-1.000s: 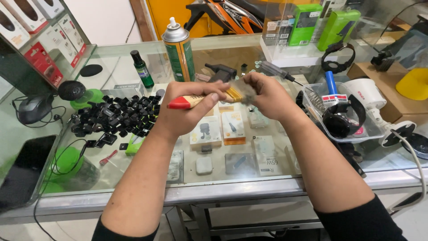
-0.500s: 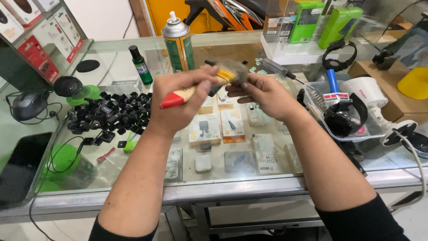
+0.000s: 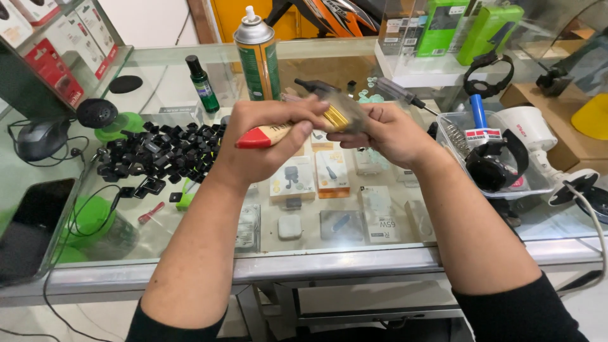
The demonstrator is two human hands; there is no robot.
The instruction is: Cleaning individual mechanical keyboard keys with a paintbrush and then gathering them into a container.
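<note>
Left hand (image 3: pixel 263 142) is clamped round a paintbrush (image 3: pixel 278 132) — red handle tip poking left, bristles now tilted higher than a moment ago, onto the small dark part (image 3: pixel 342 107) pinched in the right hand (image 3: pixel 386 133). Brushing looks underway. Left of the hands, black keycaps (image 3: pixel 158 152) lie heaped on the glass desk (image 3: pixel 354 259) — spray can (image 3: pixel 256 54) behind.

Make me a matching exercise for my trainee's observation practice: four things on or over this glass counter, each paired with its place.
Things:
1. paintbrush
2. spray can
3. pile of black keycaps
4. computer mouse

Places:
A. far left edge of the counter
B. upright behind the hands
C. gripped in the left hand
D. spread on the glass, left of the hands

Pairs: 1-C, 2-B, 3-D, 4-A
</note>
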